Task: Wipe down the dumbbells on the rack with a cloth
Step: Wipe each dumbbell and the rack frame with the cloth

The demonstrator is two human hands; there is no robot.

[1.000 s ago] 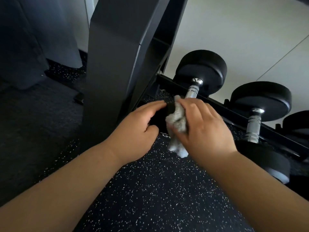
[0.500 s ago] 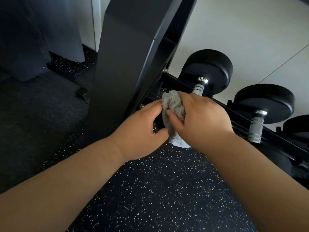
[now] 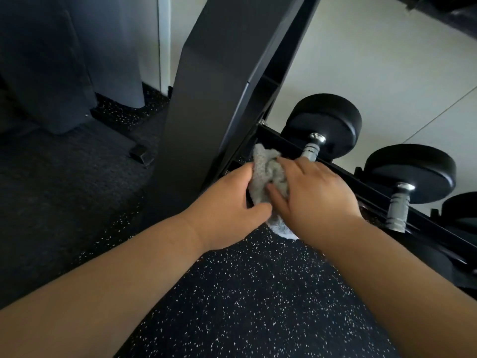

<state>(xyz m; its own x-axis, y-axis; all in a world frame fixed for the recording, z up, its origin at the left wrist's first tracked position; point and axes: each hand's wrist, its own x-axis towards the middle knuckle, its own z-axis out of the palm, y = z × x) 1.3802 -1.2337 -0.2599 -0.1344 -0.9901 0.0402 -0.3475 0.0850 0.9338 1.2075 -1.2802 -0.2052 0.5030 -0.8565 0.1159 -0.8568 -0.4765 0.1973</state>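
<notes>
A grey cloth (image 3: 265,174) is bunched over the near end of the leftmost black dumbbell (image 3: 327,120), whose near head is hidden under my hands. My right hand (image 3: 315,192) presses the cloth with its thumb and fingers curled around it. My left hand (image 3: 232,200) cups the same hidden end from the left, its fingers and thumb touching the cloth. The dumbbell's knurled steel handle (image 3: 311,151) shows just beyond my right fingers. A second dumbbell (image 3: 410,171) lies to the right on the rack rail (image 3: 374,187).
The rack's broad dark upright (image 3: 214,94) slants up on the left, close to my left hand. Speckled black rubber floor (image 3: 245,293) spreads below. A third dumbbell head (image 3: 462,205) peeks at the right edge. Dark curtains (image 3: 64,60) hang at the far left.
The cloth has moved from beside the handle up and left over the dumbbell's near end. Both hands closed in around it and shifted slightly up the frame.
</notes>
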